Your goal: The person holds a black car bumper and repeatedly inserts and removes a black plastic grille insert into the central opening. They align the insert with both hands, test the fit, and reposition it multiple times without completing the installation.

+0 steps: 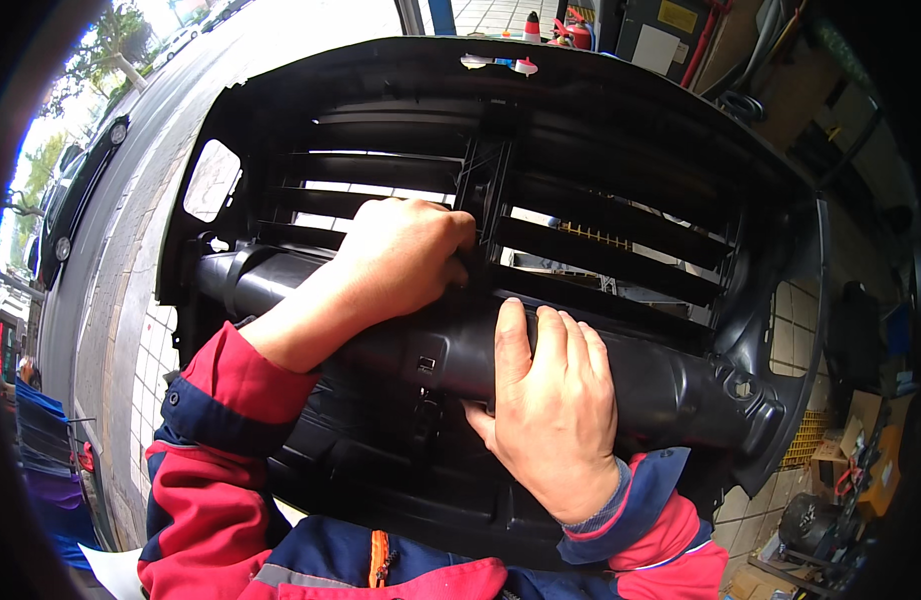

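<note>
Across my lap and in front of me lies a big black plastic frame [621,90] with rows of slats, a centre post and a rounded crossbar [281,283]; it looks like a vehicle's grille shutter. My left hand [401,250] is closed at the centre post, just above the crossbar. Its fingertips curl away from view, so what they pinch is hidden. Flat over the crossbar, right of its middle, rests my right hand [556,400], fingers stretched out and thumb apart at the lower edge. A small square clip opening [427,364] shows in the crossbar between my hands.
Cardboard boxes [853,440] and dark machine parts [811,525] are on the floor at the right. Beyond the frame stand a red fire extinguisher [579,32] and a grey cabinet [661,40]. A road with a parked dark car [76,205] runs along the left.
</note>
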### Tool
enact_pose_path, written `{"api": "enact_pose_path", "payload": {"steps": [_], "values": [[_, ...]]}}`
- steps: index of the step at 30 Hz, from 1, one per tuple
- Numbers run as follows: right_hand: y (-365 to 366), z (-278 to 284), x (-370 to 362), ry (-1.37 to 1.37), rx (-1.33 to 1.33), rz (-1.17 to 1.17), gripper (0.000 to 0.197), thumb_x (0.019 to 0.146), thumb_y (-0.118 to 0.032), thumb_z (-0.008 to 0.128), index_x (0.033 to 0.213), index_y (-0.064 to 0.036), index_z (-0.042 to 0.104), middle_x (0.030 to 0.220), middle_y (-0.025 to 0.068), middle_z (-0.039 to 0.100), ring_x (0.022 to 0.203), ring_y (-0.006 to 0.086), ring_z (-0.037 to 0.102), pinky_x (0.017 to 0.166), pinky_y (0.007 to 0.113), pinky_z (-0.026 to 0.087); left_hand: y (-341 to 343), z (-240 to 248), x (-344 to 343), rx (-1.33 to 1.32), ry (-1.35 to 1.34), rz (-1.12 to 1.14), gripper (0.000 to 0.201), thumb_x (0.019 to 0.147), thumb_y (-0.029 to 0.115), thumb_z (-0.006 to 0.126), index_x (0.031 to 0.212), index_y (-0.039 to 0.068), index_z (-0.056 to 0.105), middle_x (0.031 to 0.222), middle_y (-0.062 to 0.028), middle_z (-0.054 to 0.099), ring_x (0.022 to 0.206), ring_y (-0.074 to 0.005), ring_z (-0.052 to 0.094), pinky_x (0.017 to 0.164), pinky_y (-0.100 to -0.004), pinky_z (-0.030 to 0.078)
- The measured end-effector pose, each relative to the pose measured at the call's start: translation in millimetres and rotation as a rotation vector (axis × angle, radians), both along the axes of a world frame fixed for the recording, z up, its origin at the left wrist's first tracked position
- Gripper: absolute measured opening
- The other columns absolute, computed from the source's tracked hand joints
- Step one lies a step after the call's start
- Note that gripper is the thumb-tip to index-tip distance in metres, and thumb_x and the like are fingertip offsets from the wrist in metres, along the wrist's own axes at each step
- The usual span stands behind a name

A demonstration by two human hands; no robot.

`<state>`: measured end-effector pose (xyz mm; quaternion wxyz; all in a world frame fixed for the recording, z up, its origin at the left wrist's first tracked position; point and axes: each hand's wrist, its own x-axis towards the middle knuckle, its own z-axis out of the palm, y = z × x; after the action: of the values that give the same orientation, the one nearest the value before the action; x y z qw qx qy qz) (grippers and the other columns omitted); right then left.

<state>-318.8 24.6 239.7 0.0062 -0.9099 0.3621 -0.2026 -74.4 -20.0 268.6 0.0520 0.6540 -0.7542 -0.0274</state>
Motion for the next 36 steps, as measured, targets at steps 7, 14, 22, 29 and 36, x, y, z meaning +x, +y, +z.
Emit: {"api": "enact_pose_path", "payload": {"steps": [7, 14, 22, 29, 36], "values": [[0, 0, 0, -0.002, 0.006, 0.004, 0.109, 0.072, -0.039, 0.111, 0.158, 0.0065, 0.061, 0.135, 0.0303, 0.069, 0.125, 0.0459, 0.074, 0.117, 0.057, 0.058, 0, -2, 2, -0.026, 0.021, 0.011, 0.031, 0.090, 0.024, 0.098, 0.116, 0.010, 0.088, 0.104, -0.0130, 0.087, 0.103, -0.0383, 0.085, 0.090, -0.0502, 0.067], [0, 1, 0, -0.007, 0.021, 0.004, 0.110, 0.071, -0.040, 0.111, 0.158, 0.0070, 0.062, 0.136, 0.0305, 0.069, 0.127, 0.0470, 0.074, 0.117, 0.057, 0.058, -3, 6, 2, 0.109, 0.070, -0.018, 0.033, 0.085, 0.021, 0.099, 0.113, 0.008, 0.089, 0.099, -0.0184, 0.087, 0.099, -0.0421, 0.086, 0.090, -0.0525, 0.067], [0, 0, 0, 0.008, -0.013, 0.011, 0.110, 0.070, -0.039, 0.111, 0.158, 0.0058, 0.062, 0.137, 0.0295, 0.069, 0.128, 0.0461, 0.073, 0.117, 0.057, 0.058, -1, 0, 3, 0.057, 0.043, -0.027, 0.035, 0.084, 0.022, 0.098, 0.115, 0.008, 0.088, 0.099, -0.0196, 0.087, 0.097, -0.0426, 0.086, 0.091, -0.0528, 0.068], [-17, 23, -9, 0.037, 0.117, 0.136, 0.104, 0.083, -0.051, 0.105, 0.159, 0.0060, 0.061, 0.141, 0.0287, 0.070, 0.130, 0.0466, 0.072, 0.116, 0.056, 0.058, 6, -10, -2, -0.097, 0.140, -0.079, 0.027, 0.102, 0.026, 0.088, 0.107, 0.002, 0.077, 0.091, -0.0197, 0.082, 0.090, -0.0424, 0.084, 0.079, -0.0536, 0.067], [-84, 83, -12, 0.000, 0.348, 0.149, 0.051, 0.113, -0.029, 0.083, 0.149, 0.0052, 0.073, 0.135, 0.0259, 0.082, 0.128, 0.0407, 0.081, 0.110, 0.045, 0.063, 40, -21, -27, -0.338, 0.302, -0.193, 0.038, 0.105, 0.038, 0.085, 0.101, 0.001, 0.076, 0.101, -0.0152, 0.072, 0.094, -0.0351, 0.075, 0.077, -0.0475, 0.064]]}}
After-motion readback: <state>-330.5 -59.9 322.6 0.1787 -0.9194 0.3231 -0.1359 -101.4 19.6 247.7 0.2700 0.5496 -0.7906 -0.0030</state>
